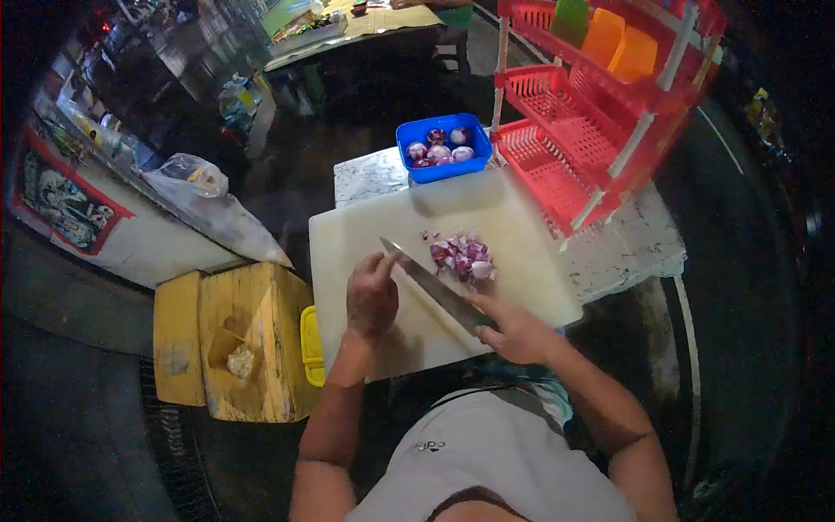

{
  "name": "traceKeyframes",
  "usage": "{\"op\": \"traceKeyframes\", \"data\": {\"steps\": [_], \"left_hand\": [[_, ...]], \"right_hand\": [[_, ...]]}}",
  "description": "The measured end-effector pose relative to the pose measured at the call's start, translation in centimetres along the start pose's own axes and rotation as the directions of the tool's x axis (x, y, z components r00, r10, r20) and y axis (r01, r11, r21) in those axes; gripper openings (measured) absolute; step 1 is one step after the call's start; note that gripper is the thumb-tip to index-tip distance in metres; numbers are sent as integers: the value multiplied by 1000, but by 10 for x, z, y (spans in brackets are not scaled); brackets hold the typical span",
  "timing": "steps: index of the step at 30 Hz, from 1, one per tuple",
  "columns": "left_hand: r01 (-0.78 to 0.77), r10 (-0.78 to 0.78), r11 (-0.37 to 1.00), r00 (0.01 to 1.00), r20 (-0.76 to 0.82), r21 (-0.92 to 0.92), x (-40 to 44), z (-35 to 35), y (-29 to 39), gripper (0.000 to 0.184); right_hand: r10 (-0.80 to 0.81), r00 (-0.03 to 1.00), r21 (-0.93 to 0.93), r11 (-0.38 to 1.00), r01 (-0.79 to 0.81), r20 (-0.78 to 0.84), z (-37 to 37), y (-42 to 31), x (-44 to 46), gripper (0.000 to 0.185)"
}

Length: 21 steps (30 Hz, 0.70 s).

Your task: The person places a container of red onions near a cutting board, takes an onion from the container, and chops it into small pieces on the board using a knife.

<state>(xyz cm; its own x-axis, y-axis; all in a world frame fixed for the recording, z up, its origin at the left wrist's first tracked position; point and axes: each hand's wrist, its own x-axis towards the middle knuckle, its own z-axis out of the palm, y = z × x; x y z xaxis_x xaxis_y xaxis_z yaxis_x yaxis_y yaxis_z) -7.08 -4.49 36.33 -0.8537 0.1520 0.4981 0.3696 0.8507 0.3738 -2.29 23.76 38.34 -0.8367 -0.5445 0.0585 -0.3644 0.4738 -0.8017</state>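
In my right hand (519, 335) is the handle of a large kitchen knife (437, 289), its long blade slanting up and left over a white cutting board (348, 235). My left hand (374, 294) has its fingers curled together at the blade near the tip, apparently pinching it; the fingertips are partly hidden. Just right of the blade lies a pile of chopped red onion (464, 256), with a few small bits at its left. Behind the board, a blue plastic container (426, 175) holds several peeled red onions (437, 151).
A red plastic rack (600, 113) with orange containers (619, 43) stands at the back right. Left of the board are yellow boxes (261, 304), a small clear container of pale pieces (241, 359) and a yellow lid (311, 346). A plastic bag (209, 196) hangs farther left.
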Motion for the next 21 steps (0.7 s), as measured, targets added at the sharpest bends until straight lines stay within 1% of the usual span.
{"op": "traceKeyframes", "data": {"steps": [1,3,4,6,7,9,10,12,14,16,17,18,19,20,21], "left_hand": [[-2,2,1000,1000,-2,1,-1,2,1,49],[-148,139,987,983,119,66,-4,6,9,57],[-149,140,987,983,117,66,-2,5,12,57],[-64,62,998,985,162,3,6,1,19,62],[-73,72,997,984,162,-1,10,0,23,62],[-261,246,963,954,171,73,15,0,30,61],[-268,254,961,952,173,64,15,4,34,61],[-405,383,914,884,267,29,14,15,42,59],[-394,370,919,882,293,27,15,19,42,57],[-271,257,962,943,212,35,20,15,40,51],[-259,245,965,946,211,43,21,12,34,51],[-114,110,993,991,78,37,21,9,23,46],[33,-32,999,998,-55,18,17,2,10,43],[49,-47,998,997,-56,36,9,-8,-7,43],[273,-271,960,962,33,-61,1,-19,-24,45]], "right_hand": [[-2,1000,-1,1000,2,-2,0,1,-1,63],[233,969,-106,969,-223,89,-4,-1,-3,64],[231,969,-107,969,-221,88,-8,-3,-7,64],[84,996,-242,967,-79,8,-17,-10,-16,64],[86,996,-244,966,-84,-1,-25,-20,-20,64],[210,978,-448,876,-179,20,-38,-42,-28,61],[218,976,-448,874,-189,13,-40,-43,-32,61],[189,982,-527,832,-175,-27,-43,-44,-38,56],[185,981,-500,846,-186,-52,-49,-47,-43,53],[174,982,-476,860,-186,-69,-52,-42,-49,50],[203,978,-427,882,-202,-45,-52,-37,-55,50],[227,974,-376,902,-215,-12,-51,-32,-58,50],[215,977,-371,908,-196,10,-51,-31,-58,50],[212,977,-297,933,-202,2,-51,-32,-58,51],[214,977,-218,953,-210,-8,-49,-33,-57,52]]}}
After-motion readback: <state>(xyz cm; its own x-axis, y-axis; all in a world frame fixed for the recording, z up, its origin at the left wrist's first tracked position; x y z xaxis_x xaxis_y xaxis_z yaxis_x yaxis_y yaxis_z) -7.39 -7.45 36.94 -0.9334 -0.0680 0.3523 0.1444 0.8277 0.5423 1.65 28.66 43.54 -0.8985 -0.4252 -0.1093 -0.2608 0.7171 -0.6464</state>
